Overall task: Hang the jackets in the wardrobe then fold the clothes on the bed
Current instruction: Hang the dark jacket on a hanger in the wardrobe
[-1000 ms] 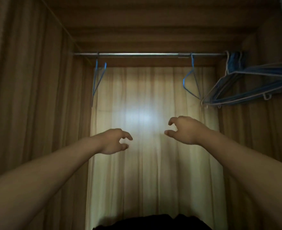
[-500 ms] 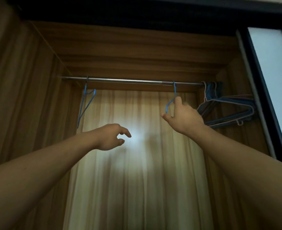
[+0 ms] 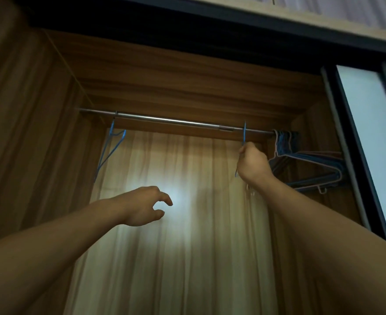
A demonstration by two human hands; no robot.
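The view looks up into the open wardrobe (image 3: 39, 137), its wood-grain side walls dim and a pale curtain (image 3: 187, 258) hanging across the back with a bright patch of light on it. A metal rail (image 3: 164, 120) runs from the left wall to the right wall near the top.

The right hand (image 3: 254, 164) is raised just under the rail towards its right end, fingers curled tight round the neck of a blue wire hanger (image 3: 244, 135) whose hook sits over the rail. A short length of its wire shows below the fist.

The left hand (image 3: 144, 205) hangs in the air lower down, in front of the curtain and well apart from the rail. Its fingers and thumb are loosely curved with a gap between them, holding nothing.

A second blue hanger (image 3: 110, 153) hangs near the rail's left end, turned almost edge-on. At the far right end a bunch of hangers (image 3: 312, 171) crowds against the right wall, just beside the right hand. Past that wall stands a dark-framed sliding door (image 3: 369, 144) with a pale panel.
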